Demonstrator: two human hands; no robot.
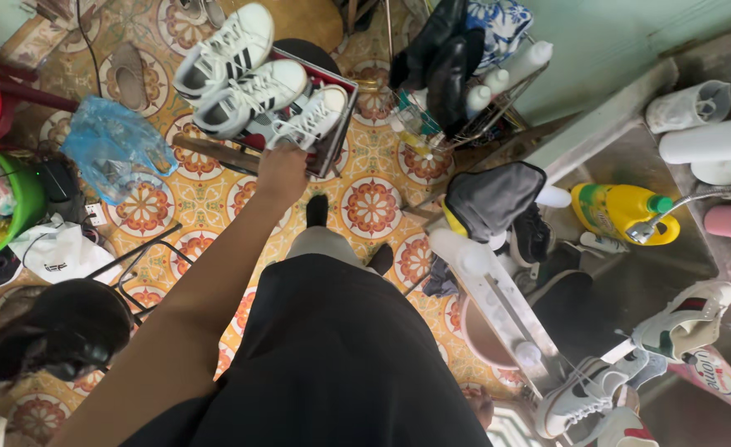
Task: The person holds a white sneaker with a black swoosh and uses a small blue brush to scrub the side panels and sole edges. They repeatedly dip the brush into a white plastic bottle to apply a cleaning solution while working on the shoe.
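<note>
Black skirt (332, 364) fills the lower view, nearest the camera. Left arm stretches forward; left hand (281, 172) closes on a white sneaker (311, 118) at the front edge of a red shoebox (332, 141) on the tiled floor (191, 194). Two more white sneakers with black stripes (233, 70) lie across the box, just beside the held one. Blue plastic bag (113, 145) sits left of the box. Wire rack (473, 99) with bottles stands right of it. Steel sink table (630, 273) at far right carries a yellow bottle (618, 209) and more white sneakers (688, 319). Right hand is not visible; its state cannot be told.
</note>
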